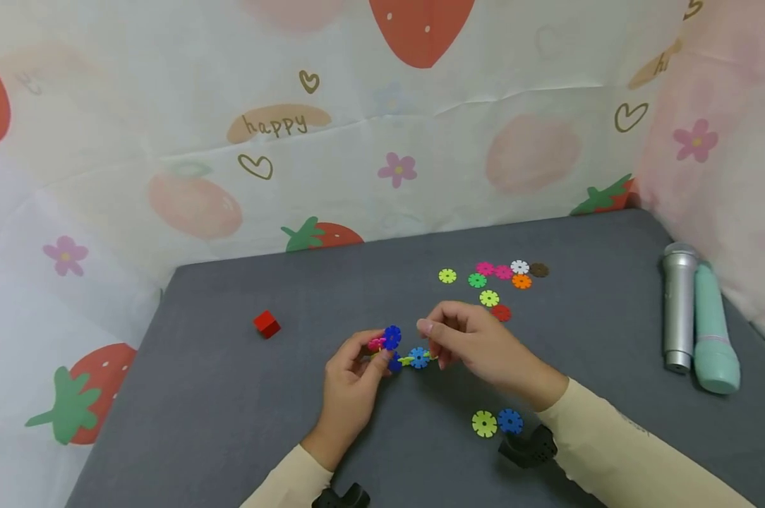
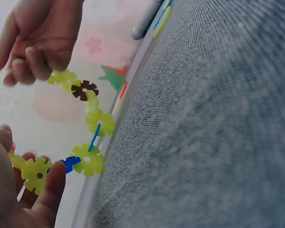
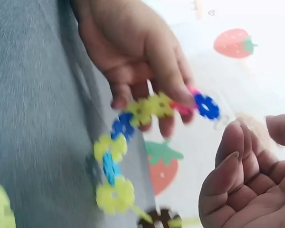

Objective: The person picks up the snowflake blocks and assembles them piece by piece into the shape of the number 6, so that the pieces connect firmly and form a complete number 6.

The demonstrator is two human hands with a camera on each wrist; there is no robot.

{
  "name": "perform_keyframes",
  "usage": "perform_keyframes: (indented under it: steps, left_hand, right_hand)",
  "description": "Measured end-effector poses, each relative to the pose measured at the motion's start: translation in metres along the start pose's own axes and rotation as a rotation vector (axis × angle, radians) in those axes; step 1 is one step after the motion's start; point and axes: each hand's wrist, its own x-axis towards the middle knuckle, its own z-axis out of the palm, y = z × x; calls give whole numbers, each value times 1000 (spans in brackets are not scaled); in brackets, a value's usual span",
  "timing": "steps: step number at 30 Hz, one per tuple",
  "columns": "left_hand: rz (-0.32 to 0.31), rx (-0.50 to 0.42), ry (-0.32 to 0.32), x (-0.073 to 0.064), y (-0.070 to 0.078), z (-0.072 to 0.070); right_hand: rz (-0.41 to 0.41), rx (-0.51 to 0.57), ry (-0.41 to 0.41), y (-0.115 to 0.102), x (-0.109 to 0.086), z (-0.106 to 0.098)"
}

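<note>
My left hand (image 1: 351,377) pinches a chain of notched plastic flower discs (image 2: 88,159) between thumb and fingers. Yellow, blue, pink and brown pieces are slotted together in it, and a dark blue disc (image 3: 207,106) stands at the end by the left thumb. From the left fingers the chain curves away, its far yellow part (image 2: 64,80) close below my right hand (image 1: 478,346). The right hand's fingers are loosely bent, with the thumb apart and nothing visible between them. Whether the right fingertips touch the chain, I cannot tell.
Several loose discs (image 1: 489,298) lie on the grey table (image 1: 217,409) beyond the right hand. A yellow disc (image 1: 484,424) and a blue disc (image 1: 510,421) lie near the right wrist. A red cube (image 1: 267,324) sits left; a silver microphone (image 1: 679,310) and a mint-green one (image 1: 715,339) lie right.
</note>
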Motion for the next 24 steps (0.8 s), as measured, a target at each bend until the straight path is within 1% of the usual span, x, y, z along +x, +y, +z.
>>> perform_keyframes:
  steps: [4,6,9,12,15,18,21,24]
  left_hand:
    - [8,49,31,0,0,0]
    - [4,57,51,1,1,1]
    - [-12,42,68,0,1,1]
    - [-27,3,74,0,0,1]
    - [-36,-24,71,0,0,0]
    - [-38,-20,60,0,0,0]
    - [-37,-14,43,0,-1,0]
    - [-30,-20,26,1,-1,0]
  right_hand:
    - [-62,-24,53,2,-14,-21]
    - [-84,-23,82,5,-21,-32]
    - [-103,-19,111,10,-30,-45]
    - [-104,-33,125,18,-38,-57]
    - [-116,-47,120,28,-44,-66]
    - [-106,-51,95,40,-50,-72]
    - [-93,-54,44,54,-55,-75]
    - [-85,-52,-36,68,-57,-75]
